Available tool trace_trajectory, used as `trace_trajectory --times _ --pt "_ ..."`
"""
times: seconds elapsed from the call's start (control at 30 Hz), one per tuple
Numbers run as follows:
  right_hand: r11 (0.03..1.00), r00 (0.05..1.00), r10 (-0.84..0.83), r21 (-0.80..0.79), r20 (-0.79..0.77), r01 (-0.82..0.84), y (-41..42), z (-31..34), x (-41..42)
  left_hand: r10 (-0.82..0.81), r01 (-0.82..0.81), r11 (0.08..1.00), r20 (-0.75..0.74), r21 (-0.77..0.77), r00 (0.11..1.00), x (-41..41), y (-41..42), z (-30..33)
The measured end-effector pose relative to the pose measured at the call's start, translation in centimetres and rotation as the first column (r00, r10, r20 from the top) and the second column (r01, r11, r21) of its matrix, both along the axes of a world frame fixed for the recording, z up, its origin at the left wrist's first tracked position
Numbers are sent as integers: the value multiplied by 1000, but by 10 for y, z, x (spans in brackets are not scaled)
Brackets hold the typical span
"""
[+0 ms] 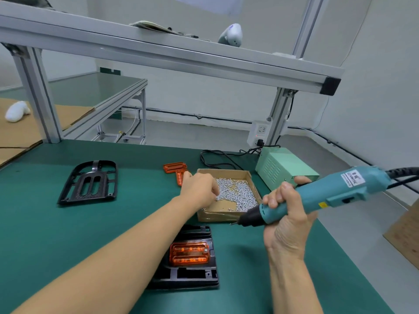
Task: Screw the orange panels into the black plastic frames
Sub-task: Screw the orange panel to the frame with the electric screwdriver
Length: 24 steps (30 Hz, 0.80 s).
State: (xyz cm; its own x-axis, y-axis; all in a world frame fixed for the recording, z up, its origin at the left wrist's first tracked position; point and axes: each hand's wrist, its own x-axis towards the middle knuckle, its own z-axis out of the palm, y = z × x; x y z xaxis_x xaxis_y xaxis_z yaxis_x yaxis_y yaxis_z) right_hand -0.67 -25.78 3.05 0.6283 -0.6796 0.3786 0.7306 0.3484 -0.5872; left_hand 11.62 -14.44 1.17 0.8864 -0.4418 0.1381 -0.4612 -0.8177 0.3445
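1. Green matting covers the table (68,234), which stands under an aluminium shelf (158,53) in a pale-walled workroom.
2. Nearest the person, just below and left of the right grip, lies a black frame (192,277) with an orange panel (189,253) seated in it; the left forearm crosses over its left edge.
3. Both parts look like light, stiff moulded plastic. I judge the panel slippery and liable to crack or scratch if over-driven, so it is best steadied by pressing flat on the frame's rim, not on the clear orange face.
4. Screws (238,196) lie loose in a cardboard box (226,215), right under the left grip. They are tiny, hard and smooth, so a fingertip pinch on one at a time seems needed.
5. The left hand (199,191) reaches over the box's near-left corner with fingers curled down into the screws; whether it has one pinched cannot be told.
6. The right hand (285,214) is wrapped tightly round the teal driver (322,198), its bit pointing left, held above the table.
7. Beyond the left grip lie spare panels (175,167); far to its left sits an empty frame (89,182).
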Motion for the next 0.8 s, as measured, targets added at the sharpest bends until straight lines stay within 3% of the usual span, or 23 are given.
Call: trace_trajectory --times 0.33,0.6,0.8 --pt "999 999 -32 -3 -29 32 -1 0 0 25 -40 989 109 140 994 10 -17 -14" --pt "1000 999 -8 13 -48 9 1 1 -1 -71 71 979 -7 193 997 11 -20 -7" --pt "1000 998 -9 11 -59 10 1 1 -1 -108 106 970 -2 219 994 11 -21 -9"
